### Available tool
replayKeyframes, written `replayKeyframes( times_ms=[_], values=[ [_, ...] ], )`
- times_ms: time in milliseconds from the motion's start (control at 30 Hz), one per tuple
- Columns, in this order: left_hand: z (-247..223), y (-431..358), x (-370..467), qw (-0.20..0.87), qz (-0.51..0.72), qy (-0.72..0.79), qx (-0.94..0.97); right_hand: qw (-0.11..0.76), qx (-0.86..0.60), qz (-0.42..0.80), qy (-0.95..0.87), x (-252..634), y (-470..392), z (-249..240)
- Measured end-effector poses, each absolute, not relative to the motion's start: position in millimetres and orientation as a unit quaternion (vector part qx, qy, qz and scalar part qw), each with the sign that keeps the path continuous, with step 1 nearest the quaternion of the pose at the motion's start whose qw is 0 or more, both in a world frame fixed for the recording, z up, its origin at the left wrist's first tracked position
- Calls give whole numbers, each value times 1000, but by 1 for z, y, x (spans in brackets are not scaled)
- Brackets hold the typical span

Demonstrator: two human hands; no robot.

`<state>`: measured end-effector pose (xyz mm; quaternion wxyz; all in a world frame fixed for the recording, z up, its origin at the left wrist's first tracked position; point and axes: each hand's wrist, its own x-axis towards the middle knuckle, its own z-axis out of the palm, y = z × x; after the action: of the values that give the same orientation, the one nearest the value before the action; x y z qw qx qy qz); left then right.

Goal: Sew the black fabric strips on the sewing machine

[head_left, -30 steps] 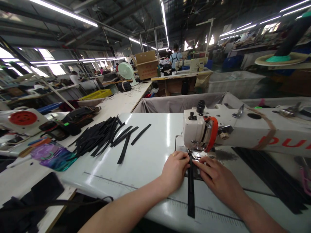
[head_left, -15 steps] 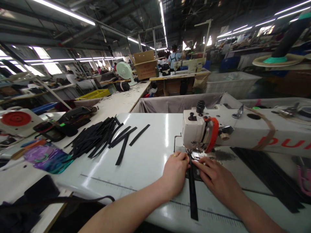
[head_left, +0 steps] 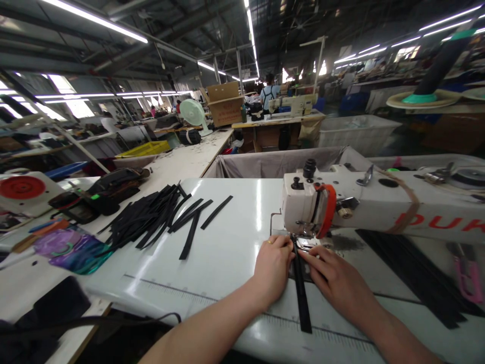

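A black fabric strip [head_left: 302, 303] lies lengthwise under the needle area of a white sewing machine [head_left: 299, 205], its near end trailing toward me over the printed ruler. My left hand [head_left: 273, 268] is closed at the strip's left edge, fingers curled against it close to the presser foot. From the right, my right hand [head_left: 331, 273] pinches and presses the same strip just in front of the foot, beside a shiny metal plate [head_left: 306, 244]. The fingertips partly cover the strip's far end, and the needle itself cannot be made out.
Loose black strips [head_left: 151, 215] are heaped on the left of the table, with longer black strips [head_left: 413, 278] at right beside pink-handled snips [head_left: 468, 278]. A purple pouch [head_left: 71, 247] lies far left. Behind the table hangs a grey cloth-lined bin [head_left: 257, 164]; a person [head_left: 270, 91] works farther back.
The black strip has slid a short way forward under the machine, its near end now farther from me. Both hands keep nearly the same place at the foot. The view has shifted slightly.
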<state>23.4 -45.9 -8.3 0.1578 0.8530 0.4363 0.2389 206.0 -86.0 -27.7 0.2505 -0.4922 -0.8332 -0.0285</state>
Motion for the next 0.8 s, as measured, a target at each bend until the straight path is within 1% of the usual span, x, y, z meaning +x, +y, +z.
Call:
replayKeyframes(
  times_ms=[267,433,667,800],
  values=[
    [-15,-37,23,167,274,428,845,283,-466,-18,-838,203,-91,-16],
    [-17,-35,16,169,279,400,857,320,-445,3,-836,203,-91,-16],
    [-17,-36,15,170,273,400,858,303,-417,65,-854,203,-95,-12],
    [-14,-37,17,184,266,411,852,270,-377,118,-878,201,-99,-4]
  ],
)
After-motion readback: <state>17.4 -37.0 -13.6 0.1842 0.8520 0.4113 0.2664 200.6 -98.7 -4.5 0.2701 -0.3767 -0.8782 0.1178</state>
